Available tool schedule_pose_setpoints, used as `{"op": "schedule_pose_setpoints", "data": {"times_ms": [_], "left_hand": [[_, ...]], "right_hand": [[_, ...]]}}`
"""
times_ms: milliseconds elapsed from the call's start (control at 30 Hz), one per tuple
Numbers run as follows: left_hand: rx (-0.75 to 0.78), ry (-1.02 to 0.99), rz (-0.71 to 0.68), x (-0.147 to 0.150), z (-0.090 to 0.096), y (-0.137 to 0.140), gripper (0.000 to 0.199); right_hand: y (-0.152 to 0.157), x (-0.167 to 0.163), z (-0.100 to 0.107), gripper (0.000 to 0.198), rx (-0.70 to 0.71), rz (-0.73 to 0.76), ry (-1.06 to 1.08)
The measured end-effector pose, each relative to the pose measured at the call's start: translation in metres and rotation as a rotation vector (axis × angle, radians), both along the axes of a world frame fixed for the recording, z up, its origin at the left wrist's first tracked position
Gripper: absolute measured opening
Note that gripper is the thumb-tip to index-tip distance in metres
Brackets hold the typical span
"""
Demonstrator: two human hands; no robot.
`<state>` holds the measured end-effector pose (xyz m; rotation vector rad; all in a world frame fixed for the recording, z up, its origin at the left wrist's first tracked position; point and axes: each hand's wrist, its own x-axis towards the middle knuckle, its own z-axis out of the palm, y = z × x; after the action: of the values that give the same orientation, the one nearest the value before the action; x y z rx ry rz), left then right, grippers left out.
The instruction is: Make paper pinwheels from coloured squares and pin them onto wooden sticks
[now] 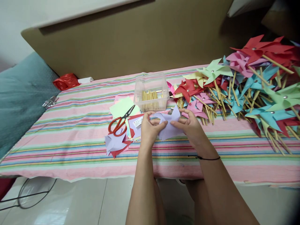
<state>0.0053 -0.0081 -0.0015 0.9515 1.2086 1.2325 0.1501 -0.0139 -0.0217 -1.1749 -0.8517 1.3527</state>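
Left hand (pixel 151 128) and right hand (pixel 191 128) pinch lilac paper (pixel 170 132), likely light, easily creased, best held under the thumbs (pixel 162 125).

Wide passage left, thicket right.
Between the scissors (pixel 119 121) and the cushion (pixel 22 100), the cloth (pixel 70 134) gives a broad, low path, with the red bag (pixel 67 82) at its far end. The scissors themselves lie just left of the left hand (pixel 151 126). Straight beyond that hand, the box (pixel 140 93) blocks a low reach, though its top looks open from above; behind it, a narrow strip of cloth runs along the board (pixel 131 47). Just beside the right hand (pixel 188 123), pinwheels (pixel 234 100) with jutting sticks bar the way sideways. Purple paper (pixel 170 129) fills the gap between the hands; nearer, bare cloth shows between the forearms (pixel 146 175).
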Motion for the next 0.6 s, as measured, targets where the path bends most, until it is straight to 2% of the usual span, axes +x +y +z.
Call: {"op": "schedule_pose_setpoints", "data": {"times_ms": [167,300,600], "left_hand": [[-0.030,0.014,-0.064,-0.0011,0.0007,-0.0015,0.056],[-0.040,0.063,-0.118,-0.0035,0.0002,-0.0023,0.055],[-0.076,0.080,-0.061,-0.0051,-0.0032,0.0008,0.060]], "right_hand": [[-0.0008,-0.0016,-0.0019,0.071,0.030,-0.035,-0.049],[-0.0015,0.0013,-0.0016,0.069,0.025,-0.008,-0.090],[-0.0014,0.0016,-0.0037,0.066,0.071,0.041,-0.119]]}}
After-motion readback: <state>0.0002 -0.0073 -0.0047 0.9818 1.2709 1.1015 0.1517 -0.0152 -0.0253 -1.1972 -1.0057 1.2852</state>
